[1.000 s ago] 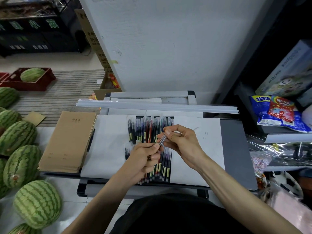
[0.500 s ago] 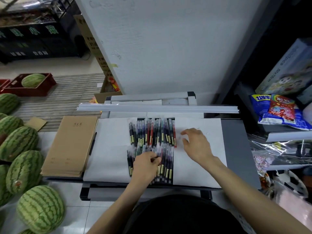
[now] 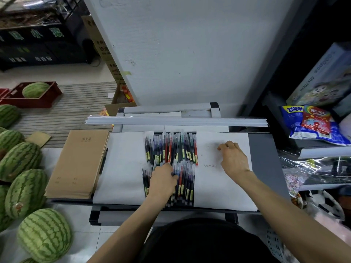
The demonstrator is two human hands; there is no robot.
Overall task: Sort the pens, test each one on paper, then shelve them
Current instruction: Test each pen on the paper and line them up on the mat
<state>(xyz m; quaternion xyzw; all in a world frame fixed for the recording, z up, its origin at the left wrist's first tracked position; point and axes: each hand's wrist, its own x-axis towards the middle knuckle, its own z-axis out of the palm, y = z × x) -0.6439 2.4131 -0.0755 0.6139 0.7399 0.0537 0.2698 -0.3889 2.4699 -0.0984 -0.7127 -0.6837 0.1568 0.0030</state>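
1. Seems part-way through testing: faint scribbles (image 3: 209, 165) on the right paper sheet (image 3: 212, 186), gel pens (image 3: 171, 149) in two rows between it and the left paper sheet (image 3: 123, 168) on the grey surface (image 3: 264, 158).
2. Apparently nothing shelved yet; colour sorting looks incomplete, with reds among darker ones.
3. On the left hand (image 3: 162, 180), fingers (image 3: 168, 167) bent down onto the near row, touching pens; cannot tell whether pinching one.
4. On the right hand (image 3: 232, 160), fingers (image 3: 225, 146) loosely curled, tips resting on the scribbled sheet, holding nothing visible.

Watermelons (image 3: 24, 192), brown notebooks (image 3: 79, 164), snack bags (image 3: 313, 123)
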